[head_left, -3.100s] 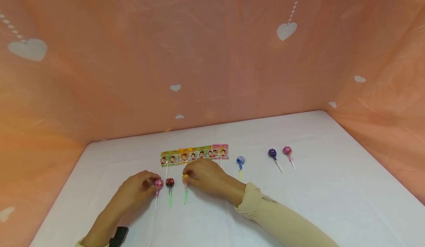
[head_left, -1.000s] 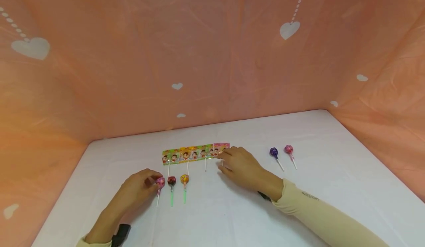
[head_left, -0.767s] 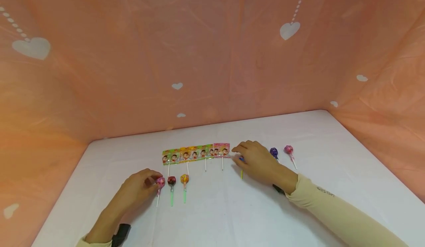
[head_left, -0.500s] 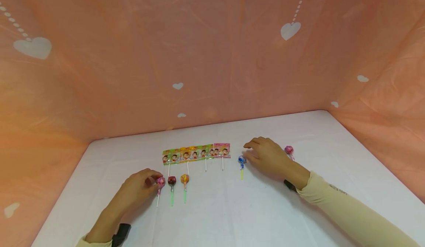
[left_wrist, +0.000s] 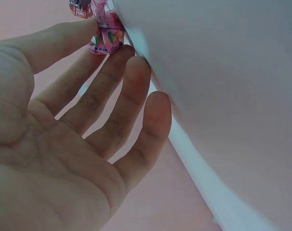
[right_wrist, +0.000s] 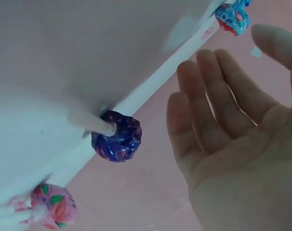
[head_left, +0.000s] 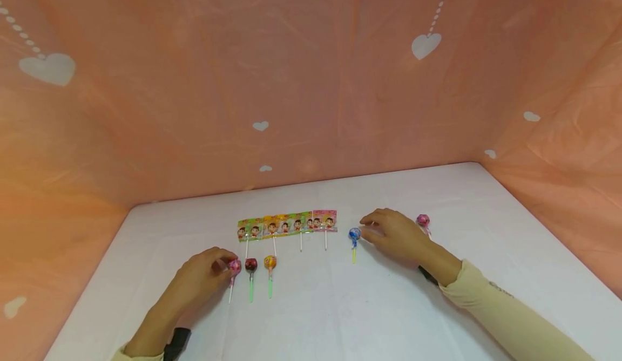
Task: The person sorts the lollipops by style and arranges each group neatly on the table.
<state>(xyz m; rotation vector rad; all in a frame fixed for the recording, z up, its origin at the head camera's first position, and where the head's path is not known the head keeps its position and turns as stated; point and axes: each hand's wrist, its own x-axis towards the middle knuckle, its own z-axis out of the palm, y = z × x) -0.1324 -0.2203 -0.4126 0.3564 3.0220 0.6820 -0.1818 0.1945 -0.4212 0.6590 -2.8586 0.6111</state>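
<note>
My left hand [head_left: 200, 279] pinches the head of a pink-wrapped lollipop [head_left: 235, 266] between thumb and fingers, its white stick lying toward me on the table. Just right of it lie a dark red lollipop [head_left: 250, 265] and a yellow one [head_left: 270, 262], both on green sticks. My right hand [head_left: 396, 236] is held low over the table, fingers relaxed, with thumb and fingertips beside a blue lollipop [head_left: 354, 234] on a yellow stick. A purple lollipop [right_wrist: 118, 137] appears under that hand in the right wrist view; in the head view the hand hides it.
Behind the short row lies a line of flat lollipops in printed wrappers, the pink wrapper [head_left: 325, 220] at its right end. Another pink lollipop [head_left: 423, 220] lies beyond my right hand. An orange cloth with white hearts [head_left: 311, 107] encloses the white table [head_left: 311, 318].
My right hand has let go of the yellow lollipop and moved right, past the flat lollipops, to the blue one. It now covers the purple lollipop. My left hand has stayed on the pink lollipop.
</note>
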